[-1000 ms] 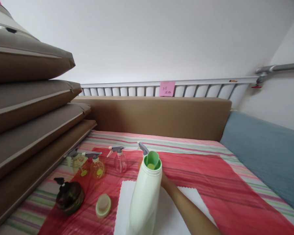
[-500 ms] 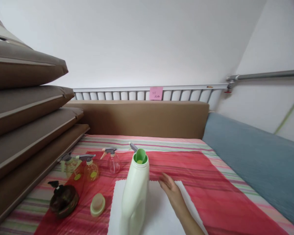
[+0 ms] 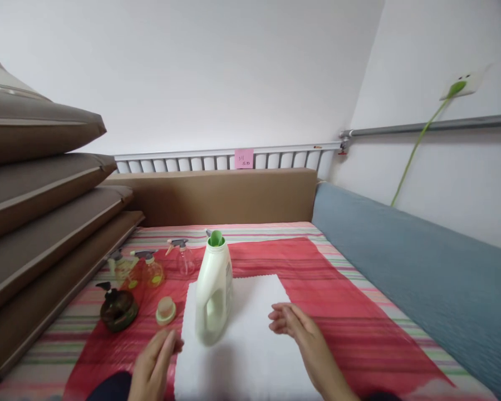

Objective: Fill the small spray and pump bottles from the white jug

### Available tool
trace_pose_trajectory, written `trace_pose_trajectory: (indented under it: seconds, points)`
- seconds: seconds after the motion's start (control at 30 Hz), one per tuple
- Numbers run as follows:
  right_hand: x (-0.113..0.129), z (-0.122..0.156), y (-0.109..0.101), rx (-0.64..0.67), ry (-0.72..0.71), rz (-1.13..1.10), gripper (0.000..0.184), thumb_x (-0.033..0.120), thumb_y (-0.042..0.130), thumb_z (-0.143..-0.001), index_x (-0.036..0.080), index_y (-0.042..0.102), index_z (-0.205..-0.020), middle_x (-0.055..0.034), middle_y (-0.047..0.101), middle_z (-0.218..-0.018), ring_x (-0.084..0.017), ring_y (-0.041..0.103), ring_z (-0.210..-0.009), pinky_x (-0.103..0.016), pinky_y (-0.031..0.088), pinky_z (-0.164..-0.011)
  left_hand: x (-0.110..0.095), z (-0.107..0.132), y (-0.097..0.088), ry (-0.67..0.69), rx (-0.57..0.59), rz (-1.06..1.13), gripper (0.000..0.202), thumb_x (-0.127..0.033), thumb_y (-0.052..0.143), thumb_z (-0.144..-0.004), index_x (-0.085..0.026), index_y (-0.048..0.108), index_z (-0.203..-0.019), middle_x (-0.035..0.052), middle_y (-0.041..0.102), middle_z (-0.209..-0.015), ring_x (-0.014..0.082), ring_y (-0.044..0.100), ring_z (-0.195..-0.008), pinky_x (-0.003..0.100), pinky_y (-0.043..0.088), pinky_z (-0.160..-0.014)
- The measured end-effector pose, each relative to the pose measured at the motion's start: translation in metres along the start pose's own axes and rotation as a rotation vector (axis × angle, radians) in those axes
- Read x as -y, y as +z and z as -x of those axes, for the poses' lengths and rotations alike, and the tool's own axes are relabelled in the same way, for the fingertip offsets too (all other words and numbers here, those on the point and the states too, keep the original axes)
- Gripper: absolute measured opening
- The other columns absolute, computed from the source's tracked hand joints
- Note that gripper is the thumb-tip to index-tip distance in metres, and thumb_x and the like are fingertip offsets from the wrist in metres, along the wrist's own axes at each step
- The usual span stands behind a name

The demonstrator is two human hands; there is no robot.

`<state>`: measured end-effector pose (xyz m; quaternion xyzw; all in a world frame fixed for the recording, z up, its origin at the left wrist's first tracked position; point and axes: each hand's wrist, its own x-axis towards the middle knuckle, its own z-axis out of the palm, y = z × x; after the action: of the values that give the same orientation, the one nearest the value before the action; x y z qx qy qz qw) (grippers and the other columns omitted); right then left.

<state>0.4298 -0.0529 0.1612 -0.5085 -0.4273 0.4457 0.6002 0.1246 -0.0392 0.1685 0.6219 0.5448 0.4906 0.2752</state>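
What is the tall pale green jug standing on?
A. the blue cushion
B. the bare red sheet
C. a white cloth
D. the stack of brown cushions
C: the jug stands upright on the white cloth, between the left hand and the right hand, neither of which touches it.

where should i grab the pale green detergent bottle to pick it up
Likely by the built-in handle on the detergent bottle, the cut-out loop low on the side facing you. It stands upright on the white cloth with its mouth uncapped, so lift it straight up; the left hand is nearer.
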Motion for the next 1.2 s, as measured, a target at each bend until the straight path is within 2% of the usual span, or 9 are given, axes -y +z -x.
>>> trace_pose_trajectory:
  seconds: [0.13,0.2,0.27,0.43,0.6,0.77,0.93,1.07,1.2]
  points:
    - [0.041,-0.002,0.007,0.039,-0.140,0.009,0.047,0.061,0.052,-0.085,0.016,0.065,-0.087,-0.0073,0.068,-0.079,-0.020,0.066,-0.069,-0.034,0.052,-0.069,-0.058,-0.026,0.025,0.027,0.031,0.153,0.053,-0.059,0.046,-0.083,-0.019,0.057,-0.050,0.0022,0.055,-0.048,0.0149,0.050,-0.050,0.025,0.041,-0.050]
    - [0.056,-0.004,0.011,0.043,-0.174,-0.008,0.048,0.062,0.050,-0.085,0.016,0.064,-0.082,-0.0066,0.067,-0.074,-0.019,0.065,-0.065,-0.032,0.052,-0.065,-0.073,-0.034,0.031,-0.009,0.019,0.196,0.055,-0.059,0.045,-0.084,-0.018,0.056,-0.049,0.0001,0.049,-0.044,0.0121,0.043,-0.044,0.023,0.035,-0.045]
    - [0.066,-0.005,0.015,0.043,-0.194,-0.034,0.050,0.063,0.049,-0.085,0.016,0.064,-0.078,-0.0060,0.066,-0.070,-0.019,0.064,-0.062,-0.031,0.051,-0.062,-0.080,-0.037,0.033,-0.060,-0.012,0.232,0.055,-0.059,0.045,-0.084,-0.018,0.054,-0.048,-0.0016,0.045,-0.041,0.0104,0.038,-0.040,0.023,0.029,-0.042]
    - [0.075,0.001,0.021,0.033,-0.218,-0.065,0.052,0.064,0.048,-0.085,0.015,0.064,-0.076,-0.0052,0.065,-0.068,-0.018,0.063,-0.059,-0.030,0.051,-0.059,-0.078,-0.032,0.035,-0.123,0.006,0.375,0.052,-0.056,0.047,-0.084,-0.018,0.050,-0.048,-0.0044,0.037,-0.039,0.0090,0.030,-0.040,0.024,0.020,-0.042]
    - [0.067,0.008,0.026,0.049,-0.170,-0.052,0.054,0.066,0.045,-0.085,0.016,0.063,-0.075,-0.0059,0.065,-0.067,-0.018,0.063,-0.058,-0.030,0.050,-0.059,-0.079,-0.021,0.032,-0.101,0.053,0.393,0.051,-0.055,0.045,-0.085,-0.020,0.048,-0.048,-0.0041,0.036,-0.039,0.0103,0.030,-0.041,0.026,0.019,-0.044]
    - [0.072,0.008,0.024,0.037,-0.181,-0.032,0.057,0.069,0.044,-0.084,0.017,0.062,-0.067,-0.0047,0.062,-0.062,-0.018,0.061,-0.056,-0.030,0.050,-0.057,-0.090,-0.019,0.020,-0.102,0.017,0.422,0.053,-0.056,0.043,-0.086,-0.020,0.048,-0.047,-0.0037,0.037,-0.040,0.0107,0.031,-0.042,0.026,0.019,-0.045]
    - [0.085,-0.006,0.023,0.070,-0.218,0.058,0.062,0.072,0.041,-0.083,0.018,0.060,-0.058,-0.0040,0.059,-0.055,-0.017,0.059,-0.055,-0.029,0.048,-0.058,-0.085,-0.037,0.008,-0.105,-0.008,0.395,0.060,-0.063,0.036,-0.086,-0.018,0.054,-0.050,-0.0027,0.039,-0.041,0.0107,0.033,-0.042,0.025,0.021,-0.044]
    - [0.079,-0.026,0.024,0.071,-0.081,0.154,0.074,0.083,0.033,-0.075,0.018,0.056,-0.048,-0.0045,0.056,-0.048,-0.016,0.056,-0.050,-0.028,0.044,-0.053,-0.067,-0.057,0.006,-0.246,0.027,0.385,0.066,-0.073,0.033,-0.080,-0.017,0.056,-0.052,-0.0023,0.039,-0.038,0.0102,0.032,-0.039,0.024,0.019,-0.042]
    - [0.074,-0.037,0.024,0.107,-0.025,0.143,0.078,0.087,0.027,-0.072,0.019,0.053,-0.044,-0.0043,0.055,-0.046,-0.015,0.054,-0.048,-0.027,0.043,-0.051,-0.066,-0.065,-0.007,-0.292,0.038,0.370,0.070,-0.079,0.031,-0.075,-0.018,0.055,-0.050,-0.0026,0.036,-0.035,0.0101,0.030,-0.037,0.024,0.019,-0.041]
